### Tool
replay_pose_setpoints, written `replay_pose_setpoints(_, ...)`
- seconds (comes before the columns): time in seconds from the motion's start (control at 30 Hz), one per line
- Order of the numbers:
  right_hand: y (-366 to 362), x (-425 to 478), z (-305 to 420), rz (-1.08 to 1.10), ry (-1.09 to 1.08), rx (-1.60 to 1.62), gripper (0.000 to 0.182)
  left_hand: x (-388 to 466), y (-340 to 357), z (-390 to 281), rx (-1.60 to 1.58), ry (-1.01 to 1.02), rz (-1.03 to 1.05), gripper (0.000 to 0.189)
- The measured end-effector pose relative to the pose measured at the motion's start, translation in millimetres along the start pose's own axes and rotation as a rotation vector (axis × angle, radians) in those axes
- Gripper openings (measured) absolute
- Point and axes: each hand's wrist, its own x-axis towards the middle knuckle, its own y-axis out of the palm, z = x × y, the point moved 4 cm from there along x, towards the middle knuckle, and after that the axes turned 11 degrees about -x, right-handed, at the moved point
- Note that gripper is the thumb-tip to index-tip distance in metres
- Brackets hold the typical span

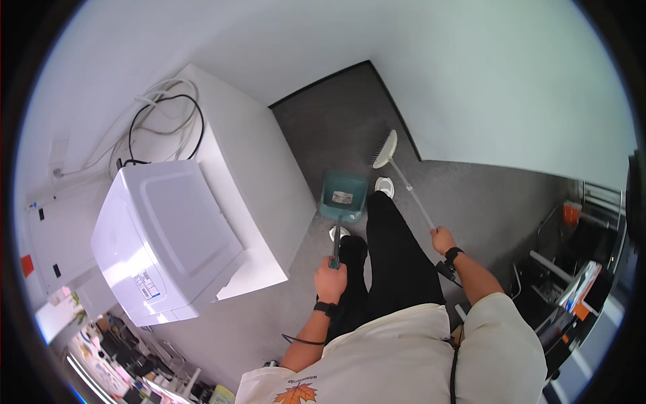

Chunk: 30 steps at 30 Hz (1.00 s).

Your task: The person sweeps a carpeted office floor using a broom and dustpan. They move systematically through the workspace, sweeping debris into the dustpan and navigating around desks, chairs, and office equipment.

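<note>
My left hand (331,282) is closed around the handle of a green plastic dustpan (347,183), whose pan lies on the grey floor ahead of my feet. A label with writing is stuck inside the pan, and a small pale scrap shows near its handle side. In my right hand (443,240) is the pale stick of a broom (387,150). The broom's cream head, with dark bristles facing left, is beyond my right shoe and to the right of the dustpan. Bristles and pan are apart.
A white cabinet (252,146) on the left carries a white printer-like machine (186,212). Coiled cables (166,121) lie behind it. White walls with dark skirting (323,83) form a corner ahead. Black chairs (542,303) stand at right; cluttered desks (121,348) are at lower left.
</note>
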Motion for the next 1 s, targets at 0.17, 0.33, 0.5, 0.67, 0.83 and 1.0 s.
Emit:
replay_pose_setpoints(0.17,-28,-24,53,0.153,0.017,0.251,0.044,0,8,3,-0.045,0.029,0.025,0.028)
replay_pose_setpoints(0.33,10,89,92,-0.028,-0.097,-0.05,0.042,2,11,10,-0.041,0.035,0.045,0.027)
replay_pose_setpoints(0.5,81,97,-26,0.067,-0.132,-0.095,0.038,-2,15,25,-0.108,-0.04,0.053,0.027)
replay_pose_setpoints(0.67,86,-47,-127,0.154,0.09,0.087,0.044,-5,27,10,-0.057,-0.041,0.007,0.026)
replay_pose_setpoints(0.83,67,-65,-108,0.006,-0.15,0.038,0.047,-7,45,21,-0.017,0.079,-0.033,0.025)
replay_pose_setpoints(1.0,55,40,-28,0.089,-0.11,0.293,0.038,-7,39,1,-0.116,-0.07,0.022,0.022)
